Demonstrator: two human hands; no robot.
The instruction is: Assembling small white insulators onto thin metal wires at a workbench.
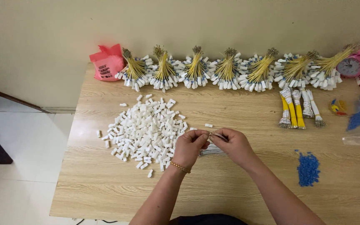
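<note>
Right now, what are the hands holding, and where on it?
Both hands, the left hand and the right hand, pinch a thin wire between their fingertips, near its end; the exact spot cannot be told.

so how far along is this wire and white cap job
Done: seven fanned bundles of capped yellow wires line the wall. In hand: left hand and right hand pinch thin wires together. Left: a big pile of white caps, banded wire bunches, blue pieces.
</note>
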